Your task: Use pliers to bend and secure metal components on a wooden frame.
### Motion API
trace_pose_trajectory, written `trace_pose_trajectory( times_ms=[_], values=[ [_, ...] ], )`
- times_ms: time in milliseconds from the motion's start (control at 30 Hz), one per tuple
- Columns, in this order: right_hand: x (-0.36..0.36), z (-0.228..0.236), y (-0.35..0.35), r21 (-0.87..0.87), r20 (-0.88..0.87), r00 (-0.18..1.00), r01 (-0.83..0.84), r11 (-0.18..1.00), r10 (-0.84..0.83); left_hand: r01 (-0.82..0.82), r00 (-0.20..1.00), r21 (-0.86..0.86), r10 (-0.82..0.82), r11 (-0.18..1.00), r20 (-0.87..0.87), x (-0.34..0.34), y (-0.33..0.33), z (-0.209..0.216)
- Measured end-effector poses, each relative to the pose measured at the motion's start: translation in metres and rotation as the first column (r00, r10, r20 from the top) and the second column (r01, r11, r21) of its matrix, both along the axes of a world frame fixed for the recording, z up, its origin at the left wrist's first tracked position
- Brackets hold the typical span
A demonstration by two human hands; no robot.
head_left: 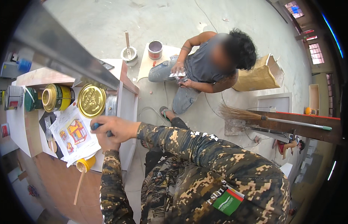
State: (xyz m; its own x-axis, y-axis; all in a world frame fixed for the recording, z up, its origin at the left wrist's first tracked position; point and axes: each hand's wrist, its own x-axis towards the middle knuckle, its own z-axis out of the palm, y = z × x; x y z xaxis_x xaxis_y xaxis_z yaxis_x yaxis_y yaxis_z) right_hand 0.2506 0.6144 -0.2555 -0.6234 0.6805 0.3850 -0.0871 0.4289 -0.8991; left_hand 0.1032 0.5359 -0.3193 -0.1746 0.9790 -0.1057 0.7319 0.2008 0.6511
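Note:
My right hand (121, 128) and my left hand (105, 142) are closed together beside the workbench edge. The right hand's fingers are wrapped round a small blue and black object (95, 126); its kind is mostly hidden. The left hand lies against the right from below, its fingers largely covered. Just beyond the hands stand a paint can with a gold lid (91, 100) and a silver can (111, 104). A paper sheet (65, 140) with a coloured drawing of a booth lies left of the hands. Close below it is a yellow tub (86, 163) with a wooden stick (79, 186).
More cans, including a yellow and green one (62, 98), line the bench. A metal post (65, 48) slants over them. A co-worker (207, 63) sits on the floor holding a small object, near a paint can (155, 50) and a bucket (129, 56). A broom (241, 112) lies at right.

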Motion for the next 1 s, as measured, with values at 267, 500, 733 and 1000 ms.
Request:
trace_pose_trajectory(
  times_ms=[267,500,733,1000],
  values=[
    [0.002,-0.018,-0.003,-0.079,0.033,0.981,0.191,0.978,-0.189,0.082,0.977,0.067,-0.067,0.994,-0.2,0.013,0.017,-0.015],
    [0.002,-0.032,-0.006,-0.067,0.047,0.969,0.246,0.967,-0.243,0.025,0.985,0.02,-0.022,0.999,-0.171,0.023,0.021,-0.018],
    [0.007,-0.024,0.002,-0.011,0.114,0.964,0.244,0.97,-0.242,-0.009,0.983,0.04,0.016,0.999,-0.182,0.026,0.028,-0.022],
    [-0.002,-0.026,-0.011,0.0,0.064,0.986,0.157,0.988,-0.157,0.094,0.975,0.092,-0.072,0.991,-0.21,0.015,0.02,-0.018]
  ],
)
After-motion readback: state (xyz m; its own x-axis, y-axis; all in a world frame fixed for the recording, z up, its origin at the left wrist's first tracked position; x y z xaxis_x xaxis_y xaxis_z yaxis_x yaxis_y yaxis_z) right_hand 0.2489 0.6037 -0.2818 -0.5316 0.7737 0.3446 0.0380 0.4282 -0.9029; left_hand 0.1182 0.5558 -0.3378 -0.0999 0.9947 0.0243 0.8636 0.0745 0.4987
